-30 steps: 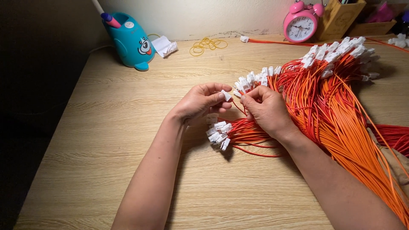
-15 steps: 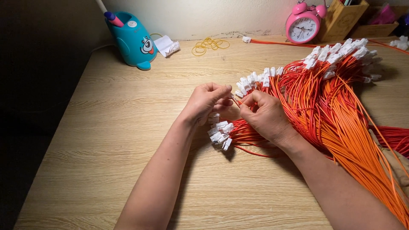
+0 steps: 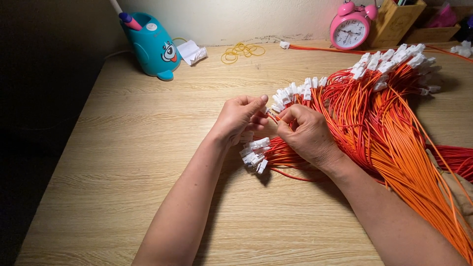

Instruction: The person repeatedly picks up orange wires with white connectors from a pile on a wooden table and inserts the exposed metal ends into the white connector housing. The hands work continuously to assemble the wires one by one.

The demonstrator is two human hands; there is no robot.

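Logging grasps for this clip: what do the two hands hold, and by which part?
Both the left hand and right hand pinch one thin orange wire at its end, between their fingers; whether a connector is on it cannot be told.

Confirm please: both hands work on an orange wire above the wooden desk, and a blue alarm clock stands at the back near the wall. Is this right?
Not quite: the alarm clock is pink, not blue, as the head view shows. The rest holds: the left hand and right hand work on an orange wire above the wooden desk.
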